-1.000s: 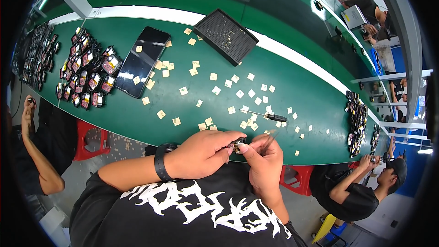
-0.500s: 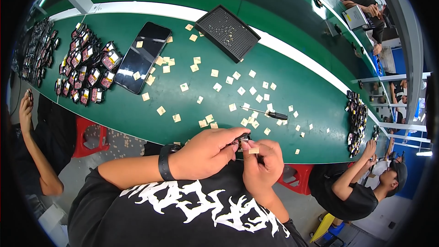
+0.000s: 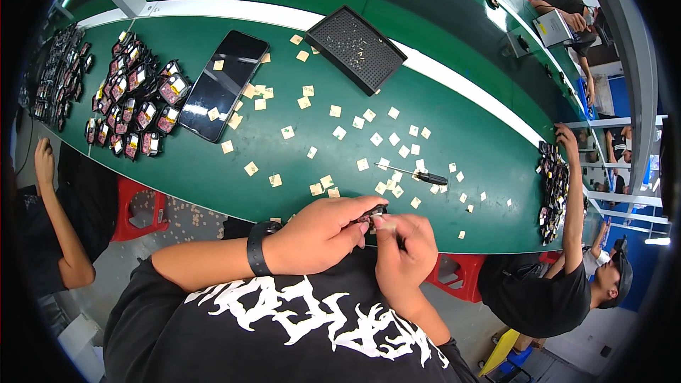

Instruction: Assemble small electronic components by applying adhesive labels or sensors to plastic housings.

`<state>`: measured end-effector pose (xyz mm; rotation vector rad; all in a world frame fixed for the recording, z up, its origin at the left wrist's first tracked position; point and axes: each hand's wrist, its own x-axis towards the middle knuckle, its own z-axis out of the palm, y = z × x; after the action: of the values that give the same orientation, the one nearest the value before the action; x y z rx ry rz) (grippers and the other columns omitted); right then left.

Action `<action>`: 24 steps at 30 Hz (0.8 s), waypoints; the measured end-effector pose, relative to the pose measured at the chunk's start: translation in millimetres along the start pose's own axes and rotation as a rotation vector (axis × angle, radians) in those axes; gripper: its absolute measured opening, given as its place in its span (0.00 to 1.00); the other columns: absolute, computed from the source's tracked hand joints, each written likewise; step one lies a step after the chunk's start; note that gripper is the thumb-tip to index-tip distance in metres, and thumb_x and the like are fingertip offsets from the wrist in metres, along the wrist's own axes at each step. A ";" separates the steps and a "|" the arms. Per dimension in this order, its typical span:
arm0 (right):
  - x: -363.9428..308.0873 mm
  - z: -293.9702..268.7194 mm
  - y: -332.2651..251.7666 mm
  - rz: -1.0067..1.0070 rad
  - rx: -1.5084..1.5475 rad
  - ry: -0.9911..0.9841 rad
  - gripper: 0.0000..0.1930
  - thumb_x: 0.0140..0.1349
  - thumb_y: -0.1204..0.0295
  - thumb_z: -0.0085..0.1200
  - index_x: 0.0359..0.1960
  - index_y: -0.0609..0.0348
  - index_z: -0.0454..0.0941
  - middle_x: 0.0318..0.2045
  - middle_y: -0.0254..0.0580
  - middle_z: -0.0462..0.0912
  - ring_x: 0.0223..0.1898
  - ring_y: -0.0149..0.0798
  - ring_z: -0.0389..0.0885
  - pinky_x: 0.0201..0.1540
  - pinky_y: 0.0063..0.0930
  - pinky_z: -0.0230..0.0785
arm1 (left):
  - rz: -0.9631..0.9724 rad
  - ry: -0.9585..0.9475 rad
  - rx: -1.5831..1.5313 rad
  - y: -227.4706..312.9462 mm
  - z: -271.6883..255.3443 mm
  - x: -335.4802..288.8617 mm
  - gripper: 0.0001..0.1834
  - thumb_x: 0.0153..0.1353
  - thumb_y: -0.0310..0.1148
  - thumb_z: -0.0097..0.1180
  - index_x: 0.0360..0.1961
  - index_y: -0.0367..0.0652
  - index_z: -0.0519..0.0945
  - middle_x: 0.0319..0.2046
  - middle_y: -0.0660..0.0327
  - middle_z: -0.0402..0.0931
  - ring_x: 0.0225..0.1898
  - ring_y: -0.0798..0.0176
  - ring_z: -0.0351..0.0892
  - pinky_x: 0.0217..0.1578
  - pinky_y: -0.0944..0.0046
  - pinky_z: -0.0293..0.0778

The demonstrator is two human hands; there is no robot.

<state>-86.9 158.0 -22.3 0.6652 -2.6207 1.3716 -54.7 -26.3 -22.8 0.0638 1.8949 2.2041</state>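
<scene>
My left hand [image 3: 312,234] is closed round a small black electronic part [image 3: 374,217] at the table's near edge. My right hand [image 3: 408,245] meets it there, its thumb and forefinger pinched at the part's right side. Something pale and blurred shows at those fingertips; its kind cannot be made out. On the green table [image 3: 284,163] beyond lie many small cream paper squares [image 3: 276,180]. A screwdriver [image 3: 429,179] with a black handle rests among them, its shaft pointing left.
A large black phone [image 3: 223,85] and a pile of black parts [image 3: 135,99] lie to the left. At the back stands a black tray [image 3: 357,50] holding tiny pieces. More parts [image 3: 552,191] are heaped at right, beside a co-worker [image 3: 560,291]. Another person's arm [image 3: 60,213] shows at left.
The cream square that stuck out from my right fingertips no longer shows plainly. My right fingers have shifted slightly against the part. The co-worker at right has stretched an arm over the table.
</scene>
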 end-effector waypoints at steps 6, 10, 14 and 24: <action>1.6 -6.1 -11.9 -0.313 -0.212 -0.034 0.17 0.54 0.81 0.70 0.46 0.62 0.86 0.34 0.43 0.81 0.27 0.39 0.80 0.29 0.26 0.75 | -0.106 -0.041 -0.112 12.0 -7.8 -1.8 0.22 0.73 0.23 0.48 0.67 0.37 0.71 0.33 0.63 0.79 0.32 0.74 0.74 0.33 0.71 0.73; 6.6 -10.4 -16.7 -0.277 -0.159 -0.086 0.19 0.53 0.82 0.70 0.49 0.61 0.85 0.35 0.43 0.81 0.27 0.37 0.80 0.29 0.25 0.74 | -0.107 -0.014 -0.133 11.7 -9.3 -2.2 0.22 0.73 0.23 0.48 0.67 0.37 0.71 0.35 0.64 0.80 0.31 0.75 0.73 0.32 0.72 0.73; 4.9 -15.8 -14.7 -0.058 0.113 -0.070 0.17 0.58 0.83 0.66 0.50 0.63 0.83 0.35 0.41 0.80 0.28 0.27 0.78 0.28 0.20 0.70 | -0.021 0.017 -0.045 10.3 -11.4 -2.5 0.19 0.71 0.23 0.53 0.62 0.38 0.76 0.35 0.64 0.78 0.32 0.73 0.74 0.34 0.70 0.73; 5.8 -11.5 -8.0 0.327 0.310 -0.270 0.07 0.62 0.75 0.67 0.36 0.65 0.82 0.25 0.33 0.78 0.22 0.21 0.66 0.25 0.19 0.60 | 0.218 0.051 0.394 20.2 -18.6 -6.6 0.16 0.62 0.22 0.58 0.52 0.37 0.81 0.32 0.56 0.78 0.31 0.54 0.77 0.33 0.59 0.72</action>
<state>-89.8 161.4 -7.8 0.4972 -2.8496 1.9360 -54.7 -48.4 -5.2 0.2962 2.4270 1.9339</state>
